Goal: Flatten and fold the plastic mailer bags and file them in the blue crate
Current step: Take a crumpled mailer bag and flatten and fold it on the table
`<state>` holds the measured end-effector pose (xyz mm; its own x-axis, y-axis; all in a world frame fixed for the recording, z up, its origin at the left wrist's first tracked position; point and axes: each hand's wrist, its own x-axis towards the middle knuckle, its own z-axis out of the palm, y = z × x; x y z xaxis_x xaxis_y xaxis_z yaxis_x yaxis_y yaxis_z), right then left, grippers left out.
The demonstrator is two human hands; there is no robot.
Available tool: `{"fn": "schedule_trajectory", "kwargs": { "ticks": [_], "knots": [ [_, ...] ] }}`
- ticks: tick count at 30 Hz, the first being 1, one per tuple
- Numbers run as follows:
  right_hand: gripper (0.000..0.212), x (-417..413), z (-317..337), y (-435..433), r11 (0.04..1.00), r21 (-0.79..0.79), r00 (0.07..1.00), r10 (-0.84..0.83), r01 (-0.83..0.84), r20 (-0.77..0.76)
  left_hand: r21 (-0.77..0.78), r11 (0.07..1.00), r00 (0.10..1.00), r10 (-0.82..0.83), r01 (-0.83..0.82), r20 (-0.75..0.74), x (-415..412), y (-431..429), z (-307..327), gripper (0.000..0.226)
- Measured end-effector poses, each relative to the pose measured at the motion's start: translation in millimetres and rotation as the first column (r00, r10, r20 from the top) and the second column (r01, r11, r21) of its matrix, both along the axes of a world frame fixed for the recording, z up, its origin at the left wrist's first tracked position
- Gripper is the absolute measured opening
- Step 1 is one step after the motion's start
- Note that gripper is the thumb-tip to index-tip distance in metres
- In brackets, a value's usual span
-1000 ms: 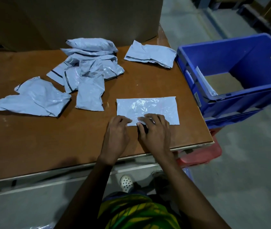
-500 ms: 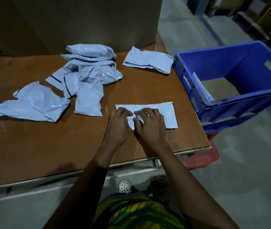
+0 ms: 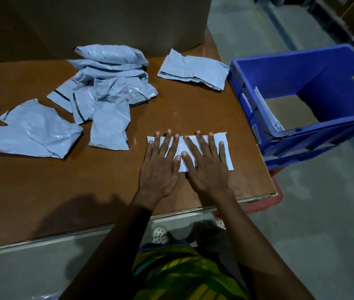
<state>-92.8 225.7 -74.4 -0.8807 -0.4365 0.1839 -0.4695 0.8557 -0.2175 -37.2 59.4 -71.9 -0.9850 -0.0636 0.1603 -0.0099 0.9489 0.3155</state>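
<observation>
head view. left hand (image 3: 161, 167) and right hand (image 3: 206, 167) lay palm down side by side, fingers straight and fanned out, both pressing on the folded mailer (image 3: 228, 154). thumb tips sat close together over its middle; could not tell whether they touched. the mailer was a narrow pale strip lying flat on the brown table (image 3: 42, 191), near the front right corner.

blue crate (image 3: 290, 79) sat just off the table's right edge, tilted. one flat mailer (image 3: 266, 113) leaned against the crate's near wall.

unfolded stock on the table:
- a loose heap of mailers (image 3: 111, 94) at the back centre
- one crumpled mailer (image 3: 31, 131) at the left
- one creased mailer (image 3: 193, 70) at the back right, near the crate

a large cardboard box (image 3: 85, 22) stood behind the heap.
</observation>
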Motion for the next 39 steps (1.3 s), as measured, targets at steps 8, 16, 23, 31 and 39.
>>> {"fn": "schedule_trajectory", "kwargs": {
  "ticks": [8, 16, 23, 31, 39],
  "knots": [
    [0.057, -9, 3, -7, 0.999, 0.018, 1.000, -0.028, 0.028, 0.003, -0.089, 0.995, 0.998, 0.055, -0.055, -0.006, -10, 0, 0, 0.057],
    [0.058, -11, 8, -8, 0.999, 0.033, 0.998, -0.027, 0.025, 0.062, -0.119, 0.992, 0.998, 0.049, -0.044, 0.034, -13, -3, -1, 0.058],
    [0.059, -17, 23, 0, 0.999, 0.033, 0.997, 0.013, -0.015, 0.075, -0.060, 0.998, 1.000, -0.008, 0.010, 0.027, -18, -11, 8, 0.065],
    [0.057, -22, 8, 12, 0.999, 0.036, 0.997, 0.029, -0.031, 0.071, -0.045, 0.999, 1.000, -0.013, 0.013, 0.022, -22, 3, -2, 0.057],
    [0.059, -21, 14, 10, 0.998, 0.060, 0.995, 0.021, -0.027, 0.102, -0.042, 0.999, 0.999, -0.019, 0.021, 0.042, -22, 1, 1, 0.058]
  ]
}}
